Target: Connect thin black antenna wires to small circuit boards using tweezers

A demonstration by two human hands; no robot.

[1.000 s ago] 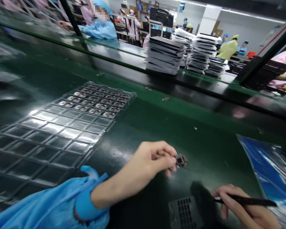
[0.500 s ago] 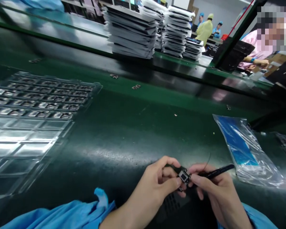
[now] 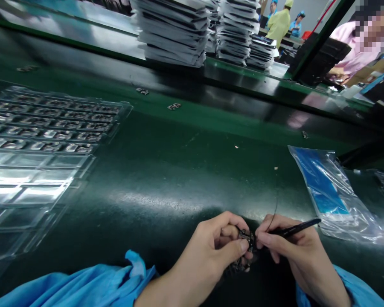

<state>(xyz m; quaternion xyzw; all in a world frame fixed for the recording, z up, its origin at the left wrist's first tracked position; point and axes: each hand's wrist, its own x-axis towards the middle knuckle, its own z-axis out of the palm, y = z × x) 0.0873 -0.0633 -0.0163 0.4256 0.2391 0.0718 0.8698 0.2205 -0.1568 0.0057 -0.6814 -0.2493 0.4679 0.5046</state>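
Observation:
Low in the head view, my left hand (image 3: 216, 249) pinches a small circuit board (image 3: 250, 239) between thumb and fingers. The board is tilted nearly edge-on, and my fingers hide part of it. My right hand (image 3: 291, 243) is close beside it, its thumb and forefinger pressed together. Across that hand lies a slim black tool, seemingly tweezers (image 3: 302, 227); its working end is hidden. A thin dark wire-like strand (image 3: 276, 202) rises from the right fingertips.
At left, a clear compartment tray (image 3: 48, 160) holds several small boards in its rear rows. A plastic bag with a blue sheet (image 3: 326, 183) lies at right. Loose boards (image 3: 174, 106) lie toward the back. Stacked white sheets (image 3: 176, 34) stand on the raised shelf. A person in pink (image 3: 348, 55) works beyond.
The board in my left hand has turned from showing its face to nearly edge-on. My right fingertips have drawn slightly away from it to the right. The view has tipped down a little.

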